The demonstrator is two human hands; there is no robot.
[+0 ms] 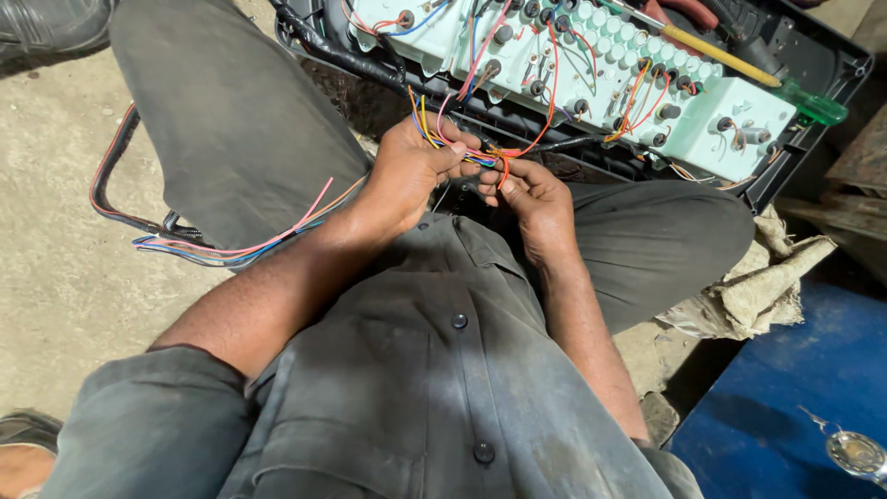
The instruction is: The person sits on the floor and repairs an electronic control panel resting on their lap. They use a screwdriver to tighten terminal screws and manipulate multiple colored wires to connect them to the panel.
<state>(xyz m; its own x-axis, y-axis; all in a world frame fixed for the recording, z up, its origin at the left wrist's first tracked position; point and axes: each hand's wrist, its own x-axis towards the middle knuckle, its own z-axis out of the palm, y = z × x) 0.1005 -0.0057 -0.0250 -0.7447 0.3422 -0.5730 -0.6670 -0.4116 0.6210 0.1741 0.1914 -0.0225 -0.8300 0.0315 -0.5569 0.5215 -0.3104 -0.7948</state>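
Note:
My left hand (411, 171) is closed around a bundle of thin coloured wires (480, 155) just in front of my lap. My right hand (534, 199) pinches the same wires at their red and orange strands, fingertips touching the left hand's. The wires run up to the back of a pale green instrument panel (730, 120) studded with small black bulb sockets, set in a black frame (832, 102) resting against my knees. A second loom of red, blue and pink wires (212, 248) trails from under my left forearm onto the concrete.
A screwdriver with a yellow shaft and green handle (758, 79) lies across the panel's top right. Crumpled beige cloth (758, 291) sits by my right thigh. A blue surface (795, 388) with a small round metal object (855, 453) is at lower right. A black shoe (51, 23) is at top left.

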